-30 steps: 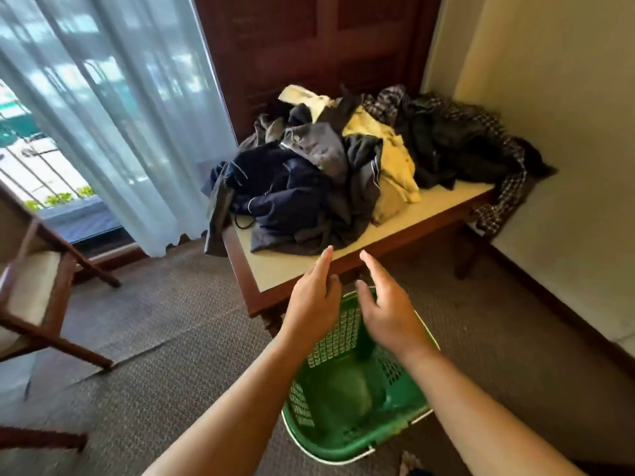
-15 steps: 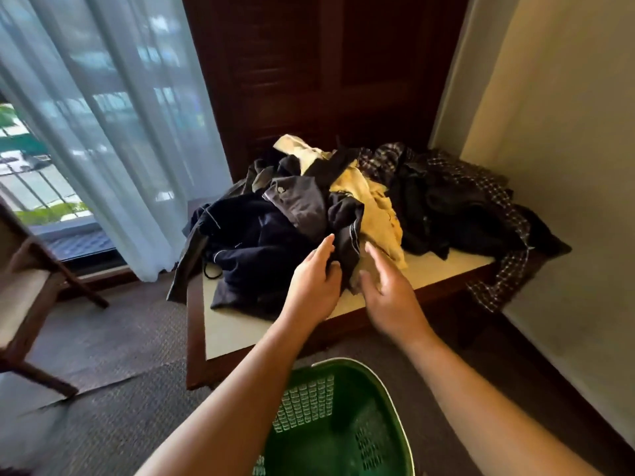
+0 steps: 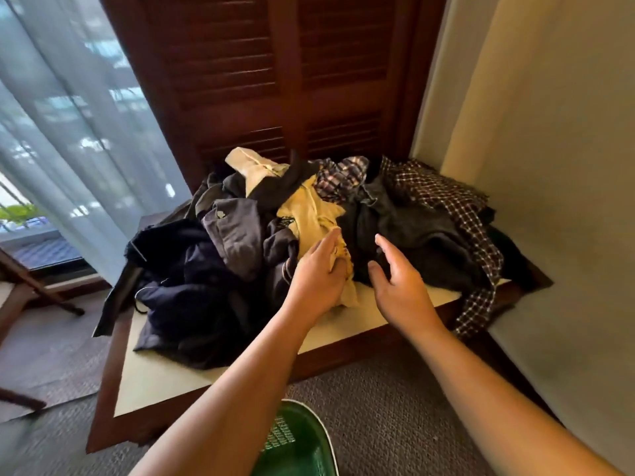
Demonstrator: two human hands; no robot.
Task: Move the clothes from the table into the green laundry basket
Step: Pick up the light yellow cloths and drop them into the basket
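A heap of clothes covers the low table [image 3: 165,376]: a navy garment [image 3: 185,290] at the left, a grey one [image 3: 237,235], a yellow shirt [image 3: 314,214] in the middle, dark clothes [image 3: 412,235] and a checked shirt [image 3: 460,204] at the right. My left hand [image 3: 318,276] lies on the lower end of the yellow shirt, fingers spread. My right hand [image 3: 398,280] hovers open just in front of the dark clothes. The green laundry basket [image 3: 302,444] shows only its rim at the bottom, on the floor under my left forearm.
A dark louvred wooden door [image 3: 292,80] stands behind the table. A sheer curtain [image 3: 79,132] hangs at the left, with a wooden chair [image 3: 20,290] beside it. A cream wall [image 3: 556,166] closes the right side. Grey carpet [image 3: 395,407] covers the floor.
Both hands have moved forward from above the basket to the clothes heap. My left hand now rests on the yellow shirt. The view has shifted forward, so the basket has dropped to the bottom edge.
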